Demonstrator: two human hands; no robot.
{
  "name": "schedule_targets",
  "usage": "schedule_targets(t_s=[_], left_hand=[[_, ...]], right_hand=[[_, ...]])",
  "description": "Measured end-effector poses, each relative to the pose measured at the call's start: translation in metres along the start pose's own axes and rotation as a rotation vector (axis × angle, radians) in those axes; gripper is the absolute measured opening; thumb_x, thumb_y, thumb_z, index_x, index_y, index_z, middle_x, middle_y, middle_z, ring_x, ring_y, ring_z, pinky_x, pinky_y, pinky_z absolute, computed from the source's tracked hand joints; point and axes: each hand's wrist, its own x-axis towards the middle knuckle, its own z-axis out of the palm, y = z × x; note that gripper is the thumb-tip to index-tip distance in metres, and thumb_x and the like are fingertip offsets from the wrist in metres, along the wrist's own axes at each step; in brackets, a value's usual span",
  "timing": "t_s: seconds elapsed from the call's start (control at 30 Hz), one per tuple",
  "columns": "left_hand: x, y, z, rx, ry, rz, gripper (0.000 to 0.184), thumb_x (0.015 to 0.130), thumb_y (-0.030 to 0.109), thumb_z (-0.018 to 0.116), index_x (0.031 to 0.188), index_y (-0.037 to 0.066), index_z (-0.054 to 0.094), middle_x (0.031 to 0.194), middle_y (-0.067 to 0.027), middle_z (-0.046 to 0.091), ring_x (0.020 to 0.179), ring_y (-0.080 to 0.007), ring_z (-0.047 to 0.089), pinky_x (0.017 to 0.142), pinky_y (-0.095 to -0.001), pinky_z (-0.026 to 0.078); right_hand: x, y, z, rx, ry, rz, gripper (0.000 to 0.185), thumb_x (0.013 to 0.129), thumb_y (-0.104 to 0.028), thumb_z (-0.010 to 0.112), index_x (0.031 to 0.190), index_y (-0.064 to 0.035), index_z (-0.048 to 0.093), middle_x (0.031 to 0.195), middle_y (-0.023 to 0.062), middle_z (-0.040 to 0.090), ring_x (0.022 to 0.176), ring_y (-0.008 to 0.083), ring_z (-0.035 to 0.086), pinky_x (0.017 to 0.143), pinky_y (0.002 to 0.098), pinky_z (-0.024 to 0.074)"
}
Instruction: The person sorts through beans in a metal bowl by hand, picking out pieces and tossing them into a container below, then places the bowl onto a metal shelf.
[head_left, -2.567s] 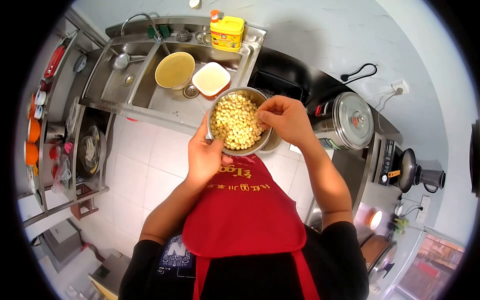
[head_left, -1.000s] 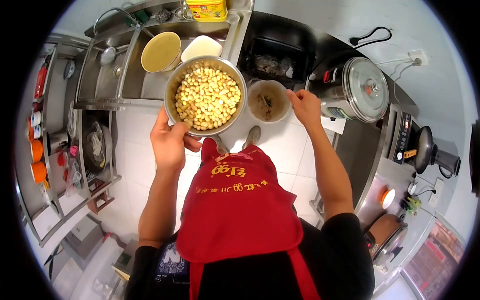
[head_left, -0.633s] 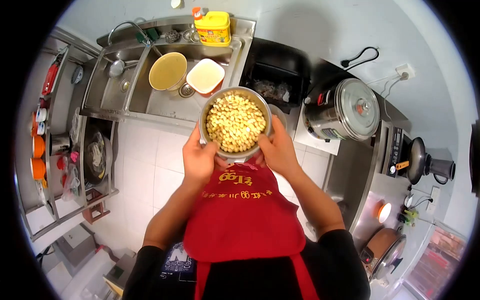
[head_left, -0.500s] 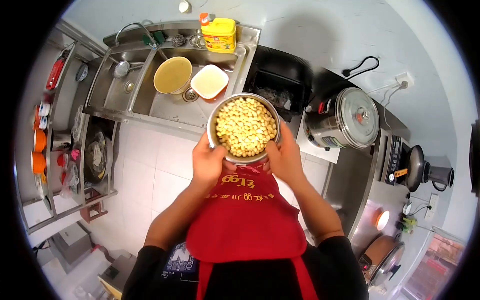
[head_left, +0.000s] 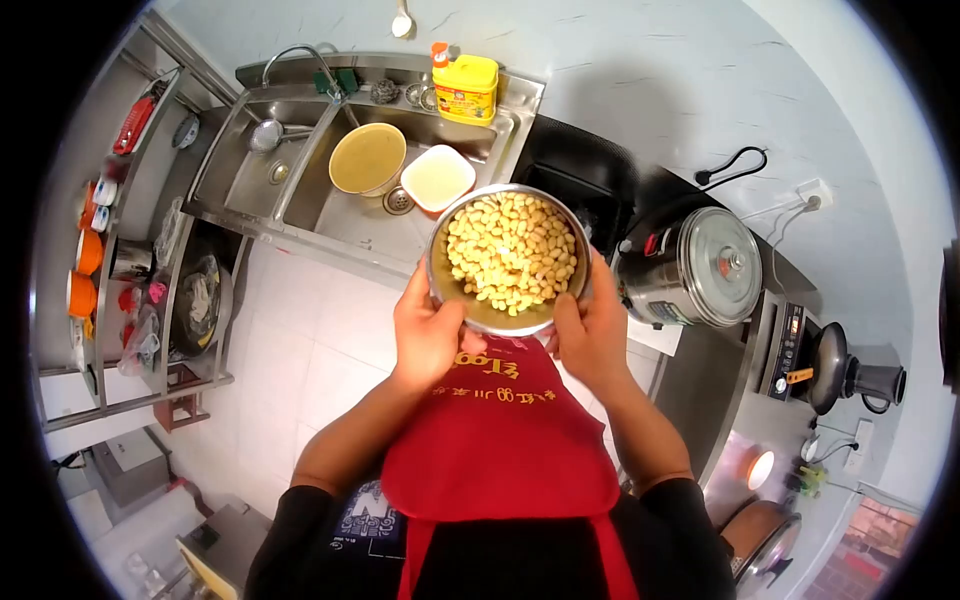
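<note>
Between my hands is a round metal bowl [head_left: 462,309], held in front of the red apron [head_left: 500,450]. Pale yellow soybeans or similar beans [head_left: 510,245] fill much of it, heaped toward the far side, and bare metal shows on the near side. My left hand [head_left: 428,325] grips the rim at the lower left, thumb on top. At the lower right, my right hand [head_left: 590,325] grips the rim the same way. The fingers under the bowl are mostly hidden.
Beyond the bowl, a double sink [head_left: 330,222] holds a yellowish basin [head_left: 367,160] and a square white-and-orange container [head_left: 438,178]. A yellow detergent jug [head_left: 466,90] stands behind. On the right are a large lidded steel pot [head_left: 700,265] and an induction cooker [head_left: 787,350]. Shelving [head_left: 165,300] lines the left.
The bowl looks slightly larger and more tilted, and the beans have slid toward its far side, baring metal near me. Both hands keep hold. The surroundings shifted slightly right and down.
</note>
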Motion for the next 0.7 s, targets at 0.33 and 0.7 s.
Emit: schedule_targets(t_s=[0.33,0.7], left_hand=[[0.003,0.005,-0.012,0.002,0.01,-0.133,0.065,0.086,-0.009,0.042,0.15,0.002,0.038,0.099,-0.0195,0.069,0.051,-0.0171,0.065,0.043,-0.0262,0.055],[0.005,0.014,-0.01,0.009,0.084,-0.138,0.066,0.088,-0.007,0.045,0.153,0.002,0.035,0.098,-0.0169,0.068,0.049,-0.0169,0.063,0.044,-0.0261,0.053]], right_hand=[[0.007,0.001,0.008,0.034,-0.032,0.029,0.057,0.096,-0.001,0.043,0.152,-0.0045,0.032,0.075,0.0105,0.067,0.045,0.0107,0.058,0.04,0.0244,0.0478],[0.026,-0.007,0.009,0.009,-0.134,0.129,0.06,0.097,-0.005,0.048,0.154,-0.0028,0.029,0.075,0.0106,0.068,0.051,0.0118,0.062,0.046,0.0252,0.0509]])
